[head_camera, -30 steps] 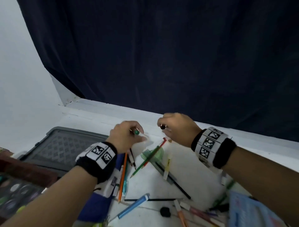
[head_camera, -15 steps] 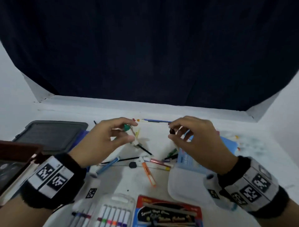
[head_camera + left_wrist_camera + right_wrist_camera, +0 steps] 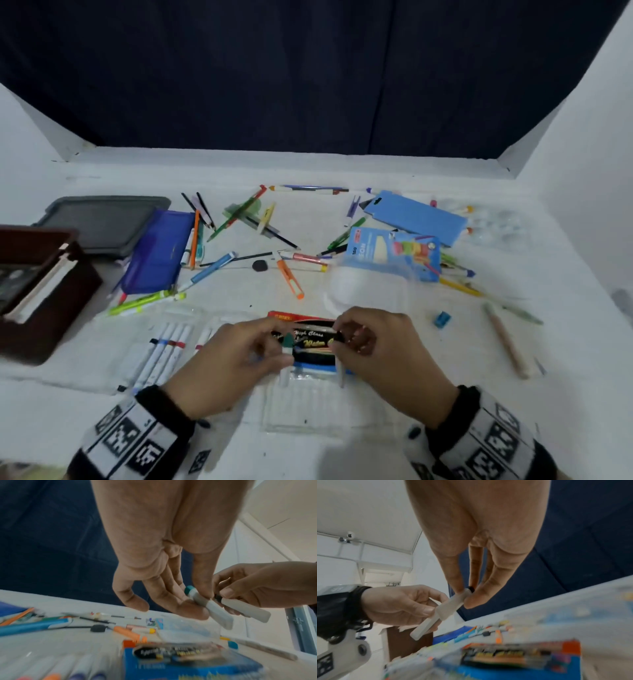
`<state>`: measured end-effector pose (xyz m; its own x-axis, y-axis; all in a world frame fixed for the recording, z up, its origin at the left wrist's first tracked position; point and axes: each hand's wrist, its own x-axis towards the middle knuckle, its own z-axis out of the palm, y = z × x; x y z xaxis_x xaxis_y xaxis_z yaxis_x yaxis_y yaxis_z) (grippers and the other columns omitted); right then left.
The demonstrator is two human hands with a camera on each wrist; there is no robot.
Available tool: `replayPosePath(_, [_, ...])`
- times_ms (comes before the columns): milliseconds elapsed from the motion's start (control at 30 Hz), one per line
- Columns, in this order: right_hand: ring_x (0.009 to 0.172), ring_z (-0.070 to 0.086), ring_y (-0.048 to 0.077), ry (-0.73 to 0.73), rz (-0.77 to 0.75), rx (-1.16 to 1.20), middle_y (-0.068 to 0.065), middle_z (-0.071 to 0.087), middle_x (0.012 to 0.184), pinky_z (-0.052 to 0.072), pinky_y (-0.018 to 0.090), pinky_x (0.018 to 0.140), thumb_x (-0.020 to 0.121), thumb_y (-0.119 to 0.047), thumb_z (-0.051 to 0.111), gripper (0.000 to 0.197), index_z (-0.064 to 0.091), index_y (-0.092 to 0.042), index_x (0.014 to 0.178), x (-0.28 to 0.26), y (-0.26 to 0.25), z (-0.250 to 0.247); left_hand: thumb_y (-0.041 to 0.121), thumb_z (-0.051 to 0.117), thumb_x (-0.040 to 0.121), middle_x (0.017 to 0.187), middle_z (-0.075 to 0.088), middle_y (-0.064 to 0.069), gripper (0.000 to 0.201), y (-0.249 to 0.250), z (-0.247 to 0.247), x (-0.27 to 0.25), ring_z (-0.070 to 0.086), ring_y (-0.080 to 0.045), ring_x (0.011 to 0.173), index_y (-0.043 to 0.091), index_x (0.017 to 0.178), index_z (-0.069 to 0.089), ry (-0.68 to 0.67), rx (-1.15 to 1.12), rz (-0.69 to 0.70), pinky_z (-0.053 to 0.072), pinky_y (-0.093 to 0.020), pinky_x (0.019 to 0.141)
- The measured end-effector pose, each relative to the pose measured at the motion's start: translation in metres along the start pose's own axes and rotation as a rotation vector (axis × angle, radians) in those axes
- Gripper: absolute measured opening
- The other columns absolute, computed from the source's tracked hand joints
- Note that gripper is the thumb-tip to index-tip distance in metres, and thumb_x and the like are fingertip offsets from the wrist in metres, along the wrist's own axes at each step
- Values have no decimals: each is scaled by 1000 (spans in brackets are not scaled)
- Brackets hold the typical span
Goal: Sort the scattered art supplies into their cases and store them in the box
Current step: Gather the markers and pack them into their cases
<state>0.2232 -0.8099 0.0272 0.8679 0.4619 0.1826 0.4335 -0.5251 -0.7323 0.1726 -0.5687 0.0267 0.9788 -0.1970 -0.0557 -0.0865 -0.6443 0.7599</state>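
My left hand (image 3: pixel 282 347) pinches a small white paint tube with a green cap (image 3: pixel 287 342) between thumb and fingers. My right hand (image 3: pixel 342 342) pinches a similar white tube with a black cap (image 3: pixel 340 365). Both tubes hang just above the watercolour case (image 3: pixel 310 334), a black and orange labelled pack with a clear plastic tray (image 3: pixel 308 407) at the near edge of the table. The left wrist view shows the green-capped tube (image 3: pixel 205 601) beside the black-capped tube (image 3: pixel 243 607). In the right wrist view the black-capped tube (image 3: pixel 453 604) crosses over the other tube (image 3: pixel 424 627).
A brown box (image 3: pixel 51 291) stands at the left with a grey lid (image 3: pixel 102 219) behind it. A blue pouch (image 3: pixel 157 253), a clear marker case (image 3: pixel 161 353), a blue crayon box (image 3: pixel 394 253) and a flat blue case (image 3: pixel 418 216) lie among scattered pencils (image 3: pixel 239 219) and pens. A blue sharpener (image 3: pixel 442 318) lies at the right.
Both hands have drawn back from the far middle of the table to the near edge, each still holding its tube. They now hover over the watercolour case.
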Motion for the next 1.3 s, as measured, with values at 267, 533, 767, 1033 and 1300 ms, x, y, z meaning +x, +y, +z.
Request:
replayPosePath(267, [62, 66, 24, -163, 186, 251, 1, 62, 68, 58, 34, 62, 78, -15, 79, 14, 65, -13, 78, -12, 2, 59, 35, 77, 84, 66, 70, 8, 19, -26, 27, -27, 65, -6, 57, 32, 98, 64, -44, 29, -178, 52, -23, 59])
replayPosePath(533, [72, 69, 26, -256, 245, 275, 1, 61, 80, 61, 42, 71, 81, -17, 79, 15, 66, -11, 87, -8, -1, 83, 29, 77, 86, 68, 69, 7, 24, -31, 32, -29, 64, -3, 57, 25, 105, 63, 8, 126, -181, 44, -11, 58])
replayPosePath(767, [69, 62, 5, -303, 187, 157, 0, 68, 87, 49, 9, 64, 75, -17, 85, 31, 70, -10, 102, -2, -8, 80, 39, 72, 87, 97, 47, 20, 46, -32, 29, -36, 47, 7, 82, 39, 131, 59, 1, 301, -109, 36, -8, 70])
replayPosePath(1033, [82, 70, 21, -352, 160, 111, 6, 71, 88, 54, 14, 69, 72, -14, 87, 40, 70, -6, 107, -2, -17, 77, 44, 76, 81, 103, 51, 15, 59, -33, 28, -37, 50, 1, 78, 36, 136, 56, -36, 347, -134, 36, -13, 72])
replayPosePath(1300, [71, 66, 8, -355, 169, 82, -4, 67, 81, 51, 10, 66, 68, -21, 90, 43, 71, -9, 105, 1, -19, 78, 53, 77, 75, 106, 48, 16, 71, -28, 24, -37, 54, 0, 77, 41, 139, 49, -121, 402, -130, 34, -9, 64])
